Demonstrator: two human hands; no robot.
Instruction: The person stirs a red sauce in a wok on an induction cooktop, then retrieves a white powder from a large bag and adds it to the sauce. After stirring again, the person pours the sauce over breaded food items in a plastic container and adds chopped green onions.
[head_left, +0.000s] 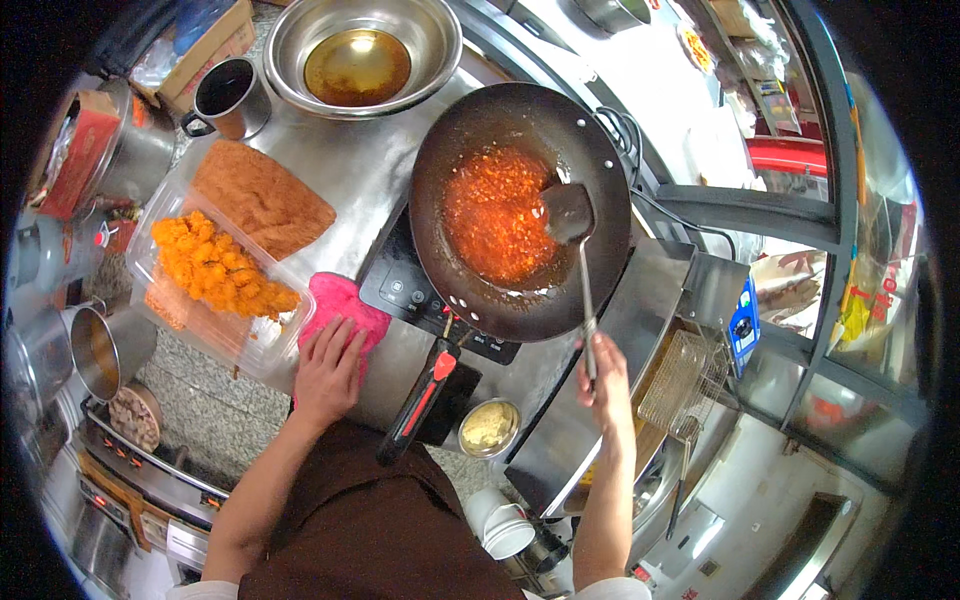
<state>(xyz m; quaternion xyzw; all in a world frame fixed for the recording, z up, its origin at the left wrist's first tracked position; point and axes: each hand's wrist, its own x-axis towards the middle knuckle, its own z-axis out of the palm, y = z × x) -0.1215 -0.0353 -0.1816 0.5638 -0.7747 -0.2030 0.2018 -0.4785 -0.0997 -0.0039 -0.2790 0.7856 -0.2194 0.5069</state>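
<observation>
A black wok (517, 315) sits on a black induction cooktop (401, 281), with chunky red sauce (499, 217) in its bottom. My right hand (609, 379) is closed around the metal handle of a spatula (568, 214), whose dark blade dips into the sauce's right side. My left hand (330, 371) rests on a crumpled pink cloth (341, 300) on the steel table, its fingers spread a little. Left of the cloth lies a clear plastic tub (300, 319) of orange battered pieces (217, 270). The wok's black and red handle (420, 405) points towards me, untouched.
A brown cloth (259, 195) lies behind the tub. Beyond stand a steel mug (255, 112) and a wide steel bowl of oily liquid (375, 109). A small bowl of pale yellow paste (489, 429) is near the front edge. A fryer basket (679, 379) stands at right.
</observation>
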